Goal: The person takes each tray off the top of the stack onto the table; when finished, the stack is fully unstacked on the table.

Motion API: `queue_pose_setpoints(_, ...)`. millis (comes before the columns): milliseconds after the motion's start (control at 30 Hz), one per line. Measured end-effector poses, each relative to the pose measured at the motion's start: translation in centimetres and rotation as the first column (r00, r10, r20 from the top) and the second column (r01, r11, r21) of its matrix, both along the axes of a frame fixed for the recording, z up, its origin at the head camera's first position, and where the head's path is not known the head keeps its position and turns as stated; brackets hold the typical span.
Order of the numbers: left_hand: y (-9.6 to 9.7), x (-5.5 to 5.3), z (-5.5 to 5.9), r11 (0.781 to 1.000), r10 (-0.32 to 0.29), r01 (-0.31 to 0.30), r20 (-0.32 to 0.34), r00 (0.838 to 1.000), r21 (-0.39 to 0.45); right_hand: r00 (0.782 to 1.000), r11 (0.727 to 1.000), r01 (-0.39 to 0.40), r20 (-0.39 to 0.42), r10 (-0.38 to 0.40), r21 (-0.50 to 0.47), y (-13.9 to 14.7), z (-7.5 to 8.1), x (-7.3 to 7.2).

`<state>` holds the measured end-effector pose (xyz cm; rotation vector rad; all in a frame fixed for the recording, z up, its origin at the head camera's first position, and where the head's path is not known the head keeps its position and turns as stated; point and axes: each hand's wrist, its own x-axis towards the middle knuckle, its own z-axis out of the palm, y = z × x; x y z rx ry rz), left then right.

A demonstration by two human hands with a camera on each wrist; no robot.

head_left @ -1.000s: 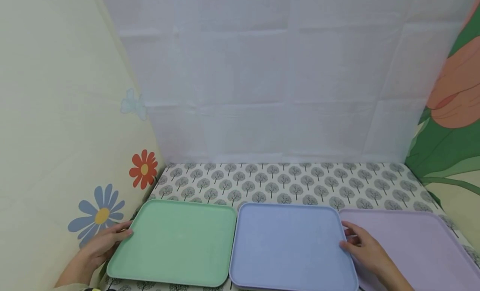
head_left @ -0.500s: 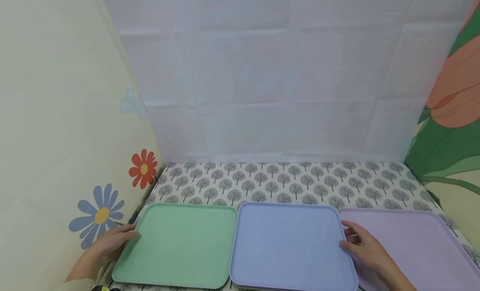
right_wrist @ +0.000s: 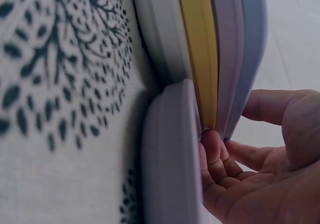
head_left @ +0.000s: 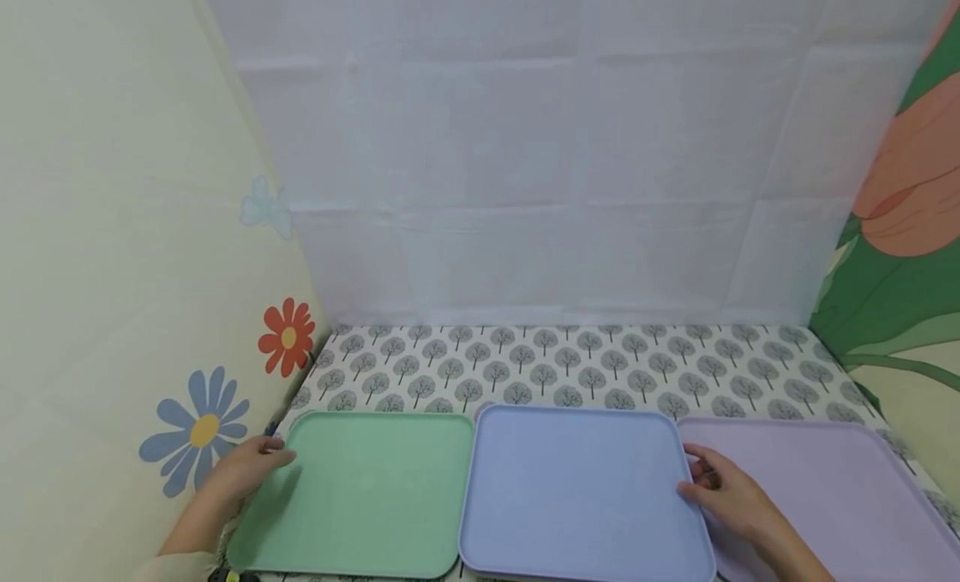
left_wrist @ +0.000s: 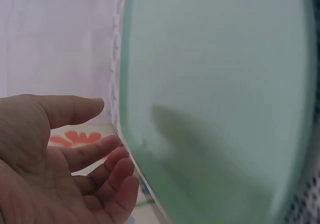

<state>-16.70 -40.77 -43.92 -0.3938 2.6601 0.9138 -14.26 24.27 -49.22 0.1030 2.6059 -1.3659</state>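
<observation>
Three trays lie in a row in the head view: a green tray (head_left: 367, 490) at left, a blue tray (head_left: 577, 490) in the middle, a purple tray (head_left: 832, 490) at right. My left hand (head_left: 243, 474) hovers at the green tray's left edge, thumb raised and fingers loosely bent, with nothing in its grasp in the left wrist view. My right hand (head_left: 731, 497) grips the blue tray's right edge, thumb on its rim. Under the blue tray the right wrist view shows another purple tray (right_wrist: 229, 49), a yellow tray (right_wrist: 200, 54) and a whitish tray (right_wrist: 162, 29), stacked; my fingertips touch these edges.
A tree-patterned cloth (head_left: 525, 357) covers the table. White sheeting (head_left: 555, 148) hangs behind it. Flower-printed fabric (head_left: 150, 273) closes the left side, close to my left hand, and more printed fabric (head_left: 900, 298) stands at right.
The green tray has shifted slightly right and toward me, and settled lower. My left hand has let go of its edge and lifted a little. The right hand stays at the blue tray.
</observation>
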Motion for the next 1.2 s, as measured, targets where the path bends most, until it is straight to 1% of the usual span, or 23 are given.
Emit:
queue_pose_setpoints(67,1.2,-0.2,0.5,0.999,-0.021,0.020,-0.031,0.999,-0.043,1.000,1.000,-0.005,-0.002,0.005,0.002,0.0,0.0,0.0)
queue_pose_setpoints(100,1.7,-0.3,0.6,0.998,-0.033,0.030,-0.048,0.998,-0.051,1.000,1.000,-0.007,-0.003,0.007,0.003,0.0,0.0,0.0)
queue_pose_setpoints(200,3.5,-0.5,0.8,0.999,-0.038,0.036,-0.082,0.996,-0.027,1.000,1.000,-0.007,-0.001,0.007,0.001,0.0,-0.1,0.0)
queue_pose_setpoints(267,4.8,-0.5,0.8,0.999,-0.027,0.029,-0.098,0.995,0.017,1.000,1.000,-0.007,-0.002,0.007,-0.008,0.0,-0.1,0.1)
queue_pose_setpoints(333,6.1,-0.4,0.8,0.996,-0.004,0.013,-0.107,0.994,0.087,1.000,1.000,-0.001,0.003,0.001,-0.020,0.0,-0.2,0.1)
queue_pose_setpoints(367,6.7,-0.3,0.7,0.994,0.000,0.013,-0.119,0.993,0.109,1.000,1.000,0.000,0.005,0.000,-0.023,-0.1,-0.2,0.1)
queue_pose_setpoints(500,9.3,0.1,0.6,0.982,0.014,0.016,-0.158,0.987,0.187,1.000,1.000,0.008,0.010,-0.007,-0.028,-0.1,-0.2,0.1)
queue_pose_setpoints(567,10.4,0.3,0.5,0.978,0.013,0.023,-0.168,0.986,0.206,1.000,1.000,0.007,0.006,-0.007,-0.022,-0.2,-0.2,0.1)
queue_pose_setpoints(667,11.9,0.5,0.5,0.972,0.005,0.036,-0.172,0.985,0.232,1.000,1.000,0.001,-0.007,-0.001,-0.017,-0.2,-0.2,0.0)
queue_pose_setpoints(900,14.7,0.8,0.0,0.957,0.014,0.034,-0.161,0.987,0.288,1.000,1.000,-0.005,-0.004,0.005,-0.007,-0.3,0.0,0.0)
queue_pose_setpoints(1033,16.1,1.1,-0.3,0.942,0.019,0.036,-0.160,0.987,0.334,1.000,1.000,-0.001,0.006,0.001,-0.006,-0.3,0.0,0.0)
queue_pose_setpoints(1200,17.6,1.3,-0.9,0.924,0.011,0.049,-0.155,0.988,0.380,1.000,1.000,0.009,0.027,-0.009,0.001,-0.4,0.0,-0.1)
